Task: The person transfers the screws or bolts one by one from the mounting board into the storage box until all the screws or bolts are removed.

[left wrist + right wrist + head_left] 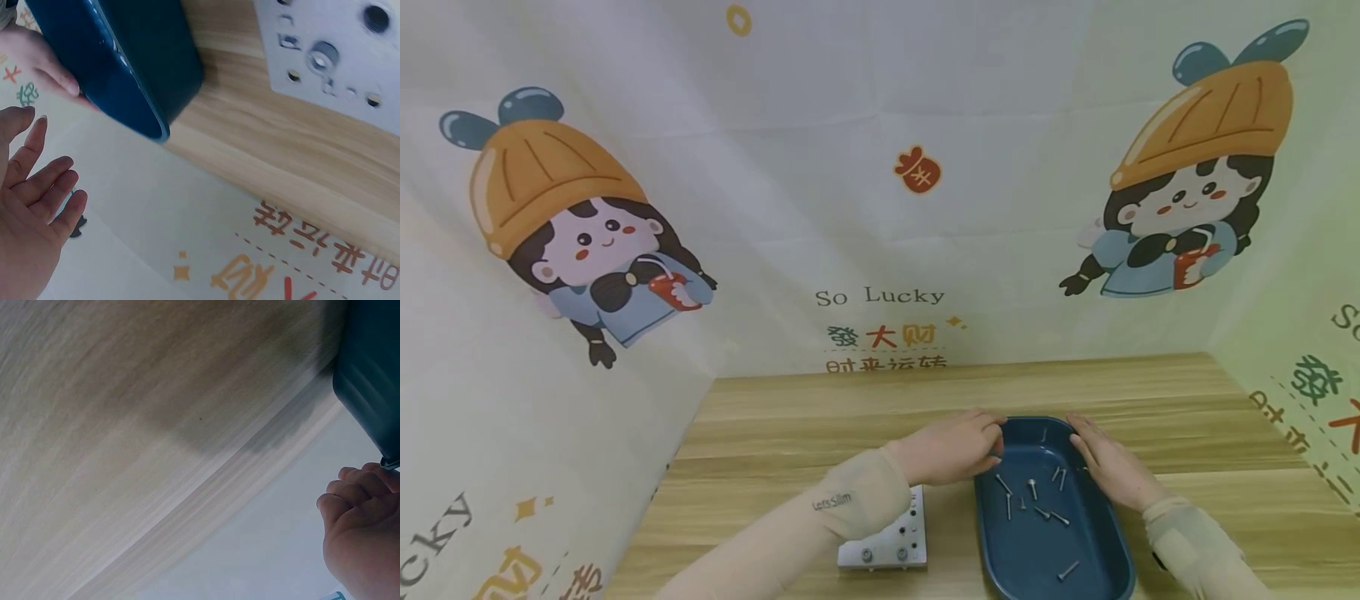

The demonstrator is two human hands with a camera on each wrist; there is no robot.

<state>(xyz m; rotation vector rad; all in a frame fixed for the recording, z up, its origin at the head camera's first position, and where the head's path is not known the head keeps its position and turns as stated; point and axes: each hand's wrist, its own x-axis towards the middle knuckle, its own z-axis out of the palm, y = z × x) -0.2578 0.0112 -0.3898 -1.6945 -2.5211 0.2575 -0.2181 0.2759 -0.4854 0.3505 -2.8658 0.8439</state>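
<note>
A deep blue oval tray (1052, 554) sits on the wooden table with several metal screws (1032, 489) scattered across its bottom. Beside the tray's far left corner is my left hand (958, 450), fingers loosely bent; the left wrist view shows nothing between that hand's fingers (47, 187). My right hand (1112, 467) holds the tray's far right rim, thumb over the edge and fingers along the outside. From the right wrist, the right hand's bent fingers (356, 494) meet the rim. Under my left forearm lies a silver metal block (887, 554) with holes, partly hidden.
The wooden tabletop (805, 408) runs back to a printed cloth (880, 250) that hangs behind and along both sides. Two screw heads (885, 555) stand on the metal block's near part, left of the tray.
</note>
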